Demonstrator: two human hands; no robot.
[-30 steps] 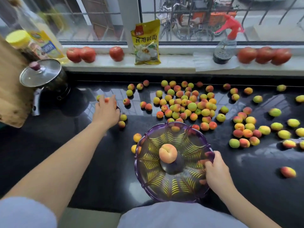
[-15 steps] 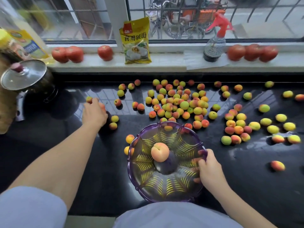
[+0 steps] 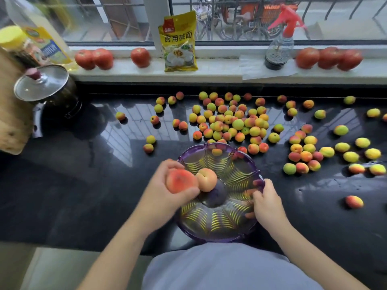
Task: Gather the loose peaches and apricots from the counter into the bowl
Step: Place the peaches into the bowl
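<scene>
Left hand (image 3: 165, 193) curled round red peach (image 3: 181, 181), held at left rim of purple bowl (image 3: 240, 233). Held peach touching paler peach (image 3: 207, 179) seated on bowl's raised centre. Right hand (image 3: 267, 204) closed on bowl's right rim, fingers hooked over edge. Bowl set on black table (image 3: 83, 195), near front edge. Loose apricots (image 3: 230, 122) heaped just behind bowl; others scattered right.

The counter (image 3: 83, 185) is black, smooth and very shiny, like a mirror. The bowl (image 3: 219, 225) is see-through purple plastic with ridges. The pot lid (image 3: 41, 84) looks like glass with a shiny metal rim. The board (image 3: 12, 114) is rough wood. The yellow bag (image 3: 180, 42) is glossy plastic.
</scene>
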